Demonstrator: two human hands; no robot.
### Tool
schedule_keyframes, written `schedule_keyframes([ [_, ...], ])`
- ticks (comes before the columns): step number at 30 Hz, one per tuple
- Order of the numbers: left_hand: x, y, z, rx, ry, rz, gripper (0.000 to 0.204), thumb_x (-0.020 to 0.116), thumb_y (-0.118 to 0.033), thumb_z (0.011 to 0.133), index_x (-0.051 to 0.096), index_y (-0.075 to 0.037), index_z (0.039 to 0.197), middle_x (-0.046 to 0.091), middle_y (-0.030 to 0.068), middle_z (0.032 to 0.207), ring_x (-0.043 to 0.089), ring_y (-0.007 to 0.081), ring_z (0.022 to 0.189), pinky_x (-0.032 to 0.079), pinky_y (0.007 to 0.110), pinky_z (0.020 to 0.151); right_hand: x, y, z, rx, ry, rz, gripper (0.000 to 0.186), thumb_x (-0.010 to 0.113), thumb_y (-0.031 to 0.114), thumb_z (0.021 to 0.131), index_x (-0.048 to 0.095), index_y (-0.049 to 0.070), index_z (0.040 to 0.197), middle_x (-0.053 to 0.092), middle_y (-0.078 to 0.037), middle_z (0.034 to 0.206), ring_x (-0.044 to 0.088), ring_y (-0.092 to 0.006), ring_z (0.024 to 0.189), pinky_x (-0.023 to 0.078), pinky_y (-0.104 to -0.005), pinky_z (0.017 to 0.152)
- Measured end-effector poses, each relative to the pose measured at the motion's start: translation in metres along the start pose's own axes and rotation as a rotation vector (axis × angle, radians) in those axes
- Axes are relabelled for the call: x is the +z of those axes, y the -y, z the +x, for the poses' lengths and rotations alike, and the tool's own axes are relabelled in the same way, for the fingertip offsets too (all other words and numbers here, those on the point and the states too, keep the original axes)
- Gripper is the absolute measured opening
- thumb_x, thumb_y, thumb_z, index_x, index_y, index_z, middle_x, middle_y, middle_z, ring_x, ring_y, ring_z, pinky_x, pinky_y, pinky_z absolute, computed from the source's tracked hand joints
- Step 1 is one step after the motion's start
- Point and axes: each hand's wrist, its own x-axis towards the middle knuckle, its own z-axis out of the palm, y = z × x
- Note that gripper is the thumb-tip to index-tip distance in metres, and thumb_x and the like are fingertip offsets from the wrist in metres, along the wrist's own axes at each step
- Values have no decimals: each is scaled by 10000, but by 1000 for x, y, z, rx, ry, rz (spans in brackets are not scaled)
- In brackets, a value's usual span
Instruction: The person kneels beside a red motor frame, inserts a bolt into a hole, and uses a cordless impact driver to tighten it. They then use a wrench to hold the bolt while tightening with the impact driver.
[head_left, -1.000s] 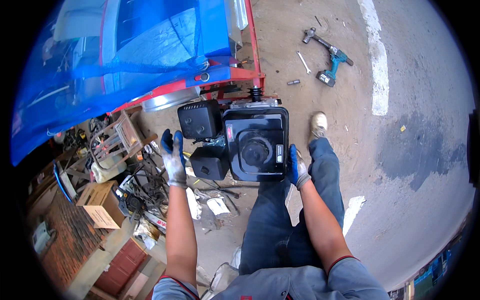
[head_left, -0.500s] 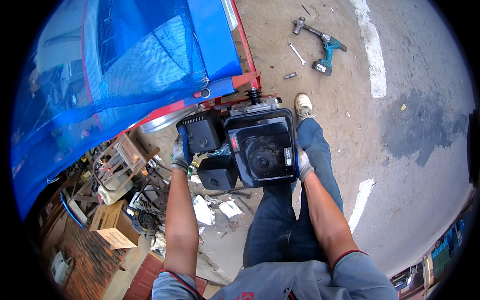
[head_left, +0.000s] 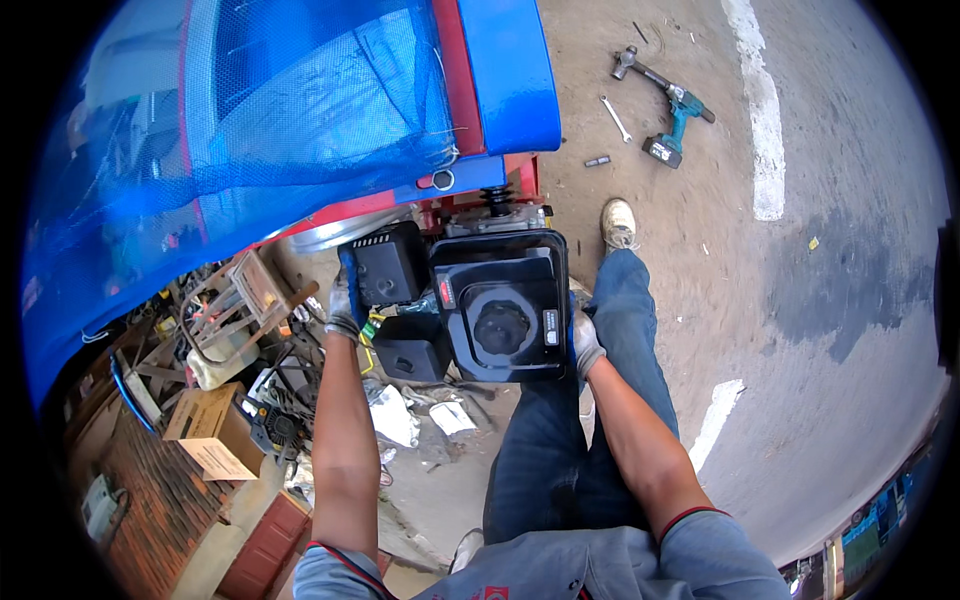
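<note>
A: Where does the view look from?

B: From the person's head, facing steeply down past both forearms to the concrete floor [head_left: 820,300]. It is a wide fisheye, so straight edges bow toward the rim.

A: How near?

B: Close. The black engine [head_left: 500,310] sits at arm's length in mid-frame, the person's own legs just below it. There is only this one view.
</note>
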Motion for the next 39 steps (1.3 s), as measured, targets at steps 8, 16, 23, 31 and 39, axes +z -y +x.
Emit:
schedule_keyframes([
  [8,-3,11,4,28,-12,-51,623,592,-585,874,576,-45,1184,601,32,946,612,151,800,531,288,706,-3,14,-17,5,-126,-509,380,412,330,999,582,37,1171,635,-118,1014,605,-201,906,480,-340,807],
  [16,2,32,14,214,-57,65,597,537,-569,916,588,-32,1173,616,25,919,584,120,781,505,275,692,-20,-10,-15,44,-248,-176,535,428,480,996,635,-7,1077,631,-85,862,587,-150,769,486,-299,701],
  [23,-4,24,18,338,-69,421,648,501,-558,940,534,3,1262,629,111,1115,585,208,1002,452,309,900,-83,-9,-5,-474,-302,-1461,480,531,368,965,493,-1,1270,622,-141,804,632,-272,707,520,-391,605],
  [31,-21,90,-210,232,-275,485,525,554,-435,953,562,2,1243,647,97,1113,599,212,1021,456,321,906,-35,180,-50,90,-51,-524,384,604,423,918,612,44,980,652,-80,787,623,-167,607,503,-279,533],
  [39,-70,344,-416,-623,-88,405,583,593,-559,857,680,-25,1073,691,154,1029,662,283,865,501,391,717,-67,273,-94,84,-138,-826,309,621,344,914,585,38,918,606,-83,692,585,-162,518,439,-270,434],
])
